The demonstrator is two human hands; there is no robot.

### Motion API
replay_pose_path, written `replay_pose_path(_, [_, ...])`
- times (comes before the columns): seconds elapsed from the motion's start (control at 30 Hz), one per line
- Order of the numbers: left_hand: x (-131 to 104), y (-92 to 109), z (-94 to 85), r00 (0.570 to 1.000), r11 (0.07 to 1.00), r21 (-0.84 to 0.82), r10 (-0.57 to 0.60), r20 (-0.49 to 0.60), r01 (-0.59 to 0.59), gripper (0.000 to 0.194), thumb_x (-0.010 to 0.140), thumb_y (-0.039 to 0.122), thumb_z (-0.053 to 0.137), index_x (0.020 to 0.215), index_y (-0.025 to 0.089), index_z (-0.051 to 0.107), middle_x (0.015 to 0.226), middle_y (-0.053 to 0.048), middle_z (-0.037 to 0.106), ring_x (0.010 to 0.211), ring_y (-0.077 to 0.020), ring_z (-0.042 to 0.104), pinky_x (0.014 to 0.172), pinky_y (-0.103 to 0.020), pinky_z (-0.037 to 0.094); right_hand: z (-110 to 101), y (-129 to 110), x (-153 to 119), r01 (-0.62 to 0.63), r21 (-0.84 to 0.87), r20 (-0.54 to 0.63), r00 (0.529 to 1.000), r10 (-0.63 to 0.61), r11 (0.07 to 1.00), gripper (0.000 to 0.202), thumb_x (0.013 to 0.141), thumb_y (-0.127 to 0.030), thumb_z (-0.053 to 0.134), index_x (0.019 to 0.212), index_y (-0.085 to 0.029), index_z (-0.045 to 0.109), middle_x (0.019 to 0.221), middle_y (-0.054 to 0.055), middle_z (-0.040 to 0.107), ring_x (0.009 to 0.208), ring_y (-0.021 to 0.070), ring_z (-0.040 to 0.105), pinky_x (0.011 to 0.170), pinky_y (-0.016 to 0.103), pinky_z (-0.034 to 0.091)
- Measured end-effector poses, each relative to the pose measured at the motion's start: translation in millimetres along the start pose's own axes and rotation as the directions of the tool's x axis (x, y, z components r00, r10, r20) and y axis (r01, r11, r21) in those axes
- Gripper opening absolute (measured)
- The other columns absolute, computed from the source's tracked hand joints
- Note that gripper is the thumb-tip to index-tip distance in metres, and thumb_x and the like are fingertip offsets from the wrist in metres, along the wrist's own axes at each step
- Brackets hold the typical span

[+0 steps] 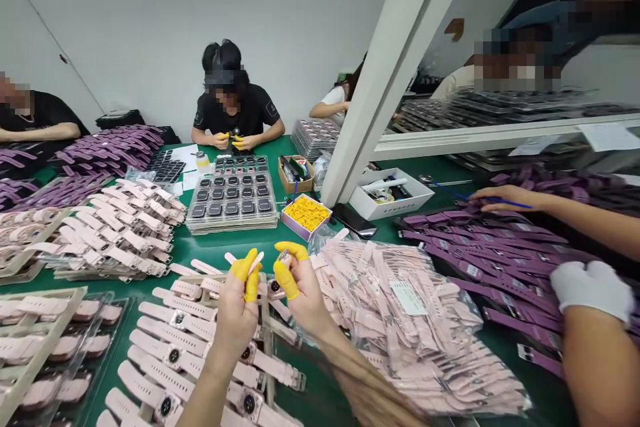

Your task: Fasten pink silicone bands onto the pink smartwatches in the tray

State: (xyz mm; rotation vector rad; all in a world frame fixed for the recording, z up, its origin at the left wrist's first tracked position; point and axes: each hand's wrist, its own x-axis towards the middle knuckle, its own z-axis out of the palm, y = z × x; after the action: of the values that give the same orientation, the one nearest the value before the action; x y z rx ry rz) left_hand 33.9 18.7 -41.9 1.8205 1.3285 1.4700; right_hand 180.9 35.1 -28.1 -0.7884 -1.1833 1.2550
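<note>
Yellow finger cots cover fingertips on both my hands. My left hand (243, 293) pinches a pale pink watch strap (256, 263), most of it hidden by the fingers. Just to its right, my right hand (303, 287) is closed on a small pale piece with a metallic edge (285, 257); its kind is not clear. The two held pieces are apart. Below my hands, a tray of pink-strapped smartwatches (174, 355) lies with several round sensor backs facing up. By my right forearm is a clear bag of pink watch straps (380, 293).
A box of yellow finger cots (307, 215) stands ahead, near trays of dark watch faces (231, 197). Stacked pink watches (115, 227) fill the left. At right, a co-worker's gloved hand (593, 290) reaches over purple straps (480, 260). Another person (235, 107) sits opposite.
</note>
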Motion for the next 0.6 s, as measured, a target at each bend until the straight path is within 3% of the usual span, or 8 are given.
replay_pose_path(0.1, [-5.1,-11.5,0.8,0.985,0.968,0.185,0.161,0.069,-0.171,0.045,0.103,0.02,0.048,0.146,0.025,0.056,0.132,-0.013,0.068,0.122,-0.0261,0.065,0.104,-0.041,0.053,0.3,14.0,-1.1,0.106,-0.169,-0.001,0.994,-0.107,0.98,0.034,0.101,-0.055,0.055,0.124,-0.029,0.054,0.093,0.001,0.058,0.073,0.0168,0.056,0.069,0.03,0.054])
replay_pose_path(0.2, [-6.7,-16.5,0.3,0.971,0.931,0.28,0.219,0.092,-0.237,0.047,0.103,0.02,0.046,0.149,0.025,0.054,0.129,-0.015,0.068,0.119,-0.0273,0.066,0.102,-0.042,0.055,-2.4,15.9,-1.4,0.177,-0.333,0.055,0.984,-0.168,0.926,0.032,0.103,-0.05,0.052,0.123,-0.028,0.063,0.101,0.005,0.061,0.091,0.0224,0.059,0.087,0.039,0.052])
replay_pose_path(0.3, [-5.6,-15.9,-3.1,0.974,0.93,0.289,0.217,0.063,-0.226,0.046,0.103,0.02,0.046,0.148,0.025,0.055,0.119,-0.014,0.071,0.107,-0.0258,0.069,0.094,-0.039,0.058,-5.9,10.8,0.8,0.199,-0.414,0.105,0.98,-0.171,0.888,0.034,0.103,-0.05,0.053,0.124,-0.027,0.068,0.086,0.002,0.056,0.08,0.0213,0.054,0.077,0.037,0.049])
replay_pose_path(0.43, [-2.4,-13.5,-9.1,0.975,0.932,0.293,0.22,0.012,-0.214,0.05,0.103,0.018,0.046,0.152,0.025,0.051,0.119,-0.013,0.07,0.105,-0.0251,0.07,0.093,-0.037,0.059,-8.3,7.1,3.4,0.215,-0.415,0.188,0.971,-0.148,0.884,0.035,0.102,-0.049,0.055,0.124,-0.027,0.071,0.078,-0.001,0.05,0.071,0.0191,0.049,0.067,0.034,0.044])
replay_pose_path(0.6, [-4.0,-18.2,-11.2,0.947,0.86,0.397,0.299,0.119,-0.322,0.059,0.097,0.009,0.047,0.154,0.025,0.049,0.119,-0.014,0.071,0.109,-0.0272,0.07,0.094,-0.037,0.06,-10.1,14.6,2.1,0.056,-0.256,0.12,0.992,-0.026,0.965,0.036,0.101,-0.051,0.059,0.126,-0.027,0.066,0.092,0.002,0.062,0.083,0.0189,0.06,0.079,0.034,0.053])
